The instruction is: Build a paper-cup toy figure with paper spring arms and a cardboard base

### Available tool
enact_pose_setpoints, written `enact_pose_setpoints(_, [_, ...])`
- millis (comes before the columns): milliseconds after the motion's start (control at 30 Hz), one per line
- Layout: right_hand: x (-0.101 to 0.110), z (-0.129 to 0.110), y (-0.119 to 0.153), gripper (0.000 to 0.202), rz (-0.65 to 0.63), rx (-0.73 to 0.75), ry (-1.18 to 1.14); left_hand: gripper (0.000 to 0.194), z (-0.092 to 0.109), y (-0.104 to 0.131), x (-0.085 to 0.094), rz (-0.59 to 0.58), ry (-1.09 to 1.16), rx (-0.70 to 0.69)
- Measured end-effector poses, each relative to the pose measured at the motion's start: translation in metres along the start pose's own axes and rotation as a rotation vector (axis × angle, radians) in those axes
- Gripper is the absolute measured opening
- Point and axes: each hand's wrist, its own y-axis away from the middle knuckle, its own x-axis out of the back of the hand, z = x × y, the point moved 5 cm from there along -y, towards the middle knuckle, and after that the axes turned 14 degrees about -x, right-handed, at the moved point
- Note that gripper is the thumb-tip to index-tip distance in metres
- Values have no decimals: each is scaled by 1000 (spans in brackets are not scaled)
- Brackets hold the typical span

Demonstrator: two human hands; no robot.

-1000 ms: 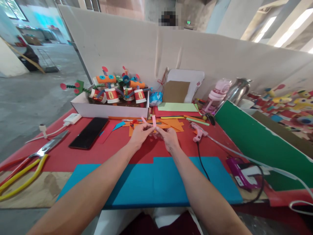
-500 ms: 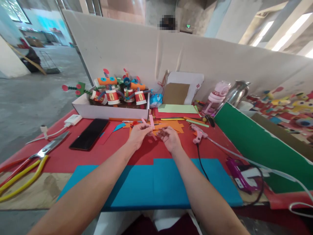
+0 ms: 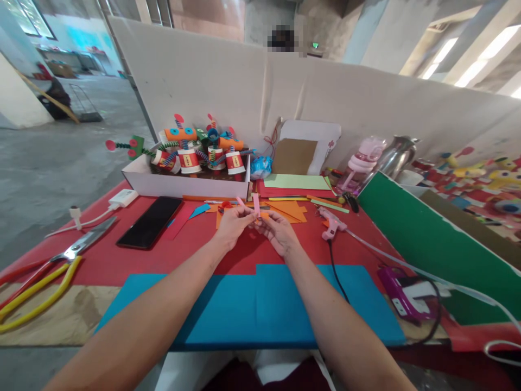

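Note:
My left hand (image 3: 234, 224) is closed, thumb and fingers pinching pink paper strips (image 3: 256, 205) that stick up above the fingertips. From the other side my right hand (image 3: 279, 231) meets it, its fingertips pressed together at the lower end of the strips. A bit of orange shows by the right thumb; whether it is held or lies behind is unclear. Beyond both hands, orange paper sheets (image 3: 291, 210) lie on the red table cover (image 3: 203, 260). A pink glue gun (image 3: 332, 222) rests to the right of my right hand. The strips' lower ends are hidden by the fingers.
Left are a black phone (image 3: 150, 221), large scissors (image 3: 77, 247) and a white charger (image 3: 124, 199). A white box (image 3: 183, 185) of paper-cup figures stands behind. Blue sheets (image 3: 215, 309) lie in front. Right are a purple power strip (image 3: 402, 296), a green box (image 3: 439, 239) and a pink bottle (image 3: 362, 163).
My right hand has moved left and its fingertips now meet the left hand at the pink strips. Before, the two hands were slightly apart. One strip now stands more upright.

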Motion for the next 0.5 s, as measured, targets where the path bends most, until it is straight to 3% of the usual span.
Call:
enact_pose_setpoints(300, [-2, -1, 4, 38, 50, -6, 34, 33, 4, 1, -1, -2, -63, -21])
enact_pose_setpoints(500, [-3, -4, 5, 31, 145, 102, 136, 33, 2, 2, -1, -21, -70, 0])
